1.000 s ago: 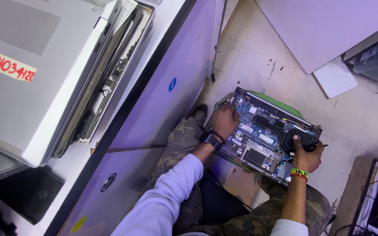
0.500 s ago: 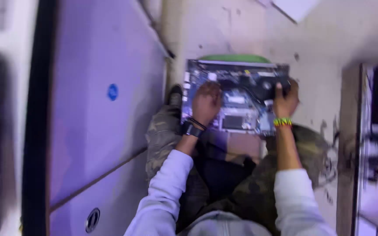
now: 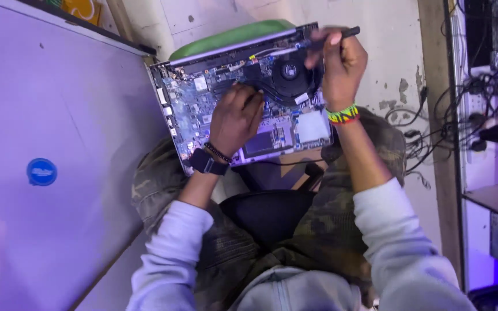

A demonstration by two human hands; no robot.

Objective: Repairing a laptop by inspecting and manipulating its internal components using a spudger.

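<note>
So, the opened laptop is pinned on the lap by the left hand, spread flat; a dark tool is gripped in the right hand over the fan.

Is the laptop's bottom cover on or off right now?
Off: the laptop lies with its circuit board and black fan exposed under both hands.

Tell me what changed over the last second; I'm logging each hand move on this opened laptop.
The right hand left the laptop's right edge and rose over the cooling fan, now gripping a slim dark tool. The left hand shifted from the laptop's left side toward the middle of the board. The laptop stayed on the person's lap, internals up; smartwatch and beaded bracelet unchanged.
</note>
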